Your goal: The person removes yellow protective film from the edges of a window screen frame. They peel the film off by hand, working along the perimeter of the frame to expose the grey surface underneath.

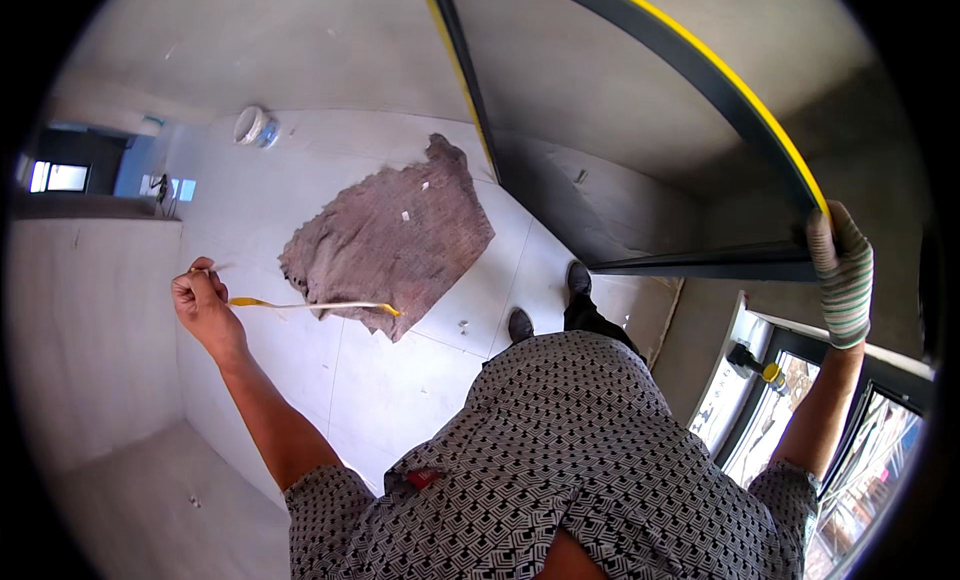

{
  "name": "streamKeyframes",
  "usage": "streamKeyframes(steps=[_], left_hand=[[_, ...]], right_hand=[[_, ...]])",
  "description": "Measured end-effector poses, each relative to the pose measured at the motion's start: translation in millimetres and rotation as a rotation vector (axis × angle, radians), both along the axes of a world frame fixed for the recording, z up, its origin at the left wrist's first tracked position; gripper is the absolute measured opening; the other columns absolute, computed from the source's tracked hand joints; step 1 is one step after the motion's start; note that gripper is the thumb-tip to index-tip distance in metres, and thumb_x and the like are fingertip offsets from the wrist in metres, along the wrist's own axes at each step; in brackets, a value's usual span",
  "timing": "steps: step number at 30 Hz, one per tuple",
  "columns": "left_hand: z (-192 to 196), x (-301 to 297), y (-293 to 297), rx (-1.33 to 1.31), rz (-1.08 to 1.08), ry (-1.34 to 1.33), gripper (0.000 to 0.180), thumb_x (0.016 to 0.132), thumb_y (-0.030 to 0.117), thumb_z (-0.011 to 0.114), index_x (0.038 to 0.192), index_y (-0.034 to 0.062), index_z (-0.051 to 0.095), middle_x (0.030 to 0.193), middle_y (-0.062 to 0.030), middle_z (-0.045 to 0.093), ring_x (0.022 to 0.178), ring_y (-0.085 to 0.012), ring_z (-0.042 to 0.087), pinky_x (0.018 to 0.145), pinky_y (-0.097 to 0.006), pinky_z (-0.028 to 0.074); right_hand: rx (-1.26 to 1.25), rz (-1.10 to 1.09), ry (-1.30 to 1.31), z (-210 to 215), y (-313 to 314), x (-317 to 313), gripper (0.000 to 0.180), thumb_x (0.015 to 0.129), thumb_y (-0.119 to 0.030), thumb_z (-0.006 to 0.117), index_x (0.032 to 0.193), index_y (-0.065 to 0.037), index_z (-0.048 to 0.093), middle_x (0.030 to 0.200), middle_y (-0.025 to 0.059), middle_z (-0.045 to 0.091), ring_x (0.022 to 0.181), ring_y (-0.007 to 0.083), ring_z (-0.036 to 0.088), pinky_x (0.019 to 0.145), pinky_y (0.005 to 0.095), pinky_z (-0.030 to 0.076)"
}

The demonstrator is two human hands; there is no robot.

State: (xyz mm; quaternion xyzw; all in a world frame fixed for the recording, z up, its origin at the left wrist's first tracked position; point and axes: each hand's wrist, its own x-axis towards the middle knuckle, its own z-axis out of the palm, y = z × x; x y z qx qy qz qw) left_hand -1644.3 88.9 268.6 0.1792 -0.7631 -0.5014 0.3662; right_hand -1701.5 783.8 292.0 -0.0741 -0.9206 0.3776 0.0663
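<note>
Thin yellow strip [310, 305] pinched taut in bare left hand [205, 305]; gloved right hand [842, 270] clamped round dark yellow-edged metal frame [700, 75], steadying it overhead.

Left hand [205, 302] pinching yellow strip [312, 305], gloved right hand [842, 272] on dark frame [712, 262]

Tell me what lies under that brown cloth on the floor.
The brown cloth lies spread on pale floor tiles. Only tiles show around it; whatever it covers is hidden.
</note>
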Motion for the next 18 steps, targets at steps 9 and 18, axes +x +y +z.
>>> streamKeyframes(steps=[9,18], left_hand=[[-18.5,-63.8,64.7,-0.115,-0.178,-0.298,0.012,0.103,0.016,0.061,0.1,0.0068,0.054,0.07,0.0003,0.06,0.06,-0.002,0.04,0.053,-0.021,0.029],[-74.3,-57.8,79.2,-0.316,-0.354,-0.853,0.027,0.106,0.022,0.056,0.116,0.0004,0.069,0.077,-0.0036,0.066,0.064,-0.0084,0.052,0.061,-0.027,0.044]], right_hand=[[-0.175,-0.084,0.124,2.8,-16.6,4.1,0.033,0.103,-0.032,0.066,0.11,0.0,0.073,0.083,-0.0004,0.064,0.08,0.0071,0.055,0.075,0.0223,0.046],[-0.883,0.033,0.458,-55.4,-10.1,29.8,0.073,0.1,-0.067,0.05,0.137,-0.005,0.06,0.117,0.0125,0.072,0.104,0.0209,0.072,0.076,0.025,0.06]])
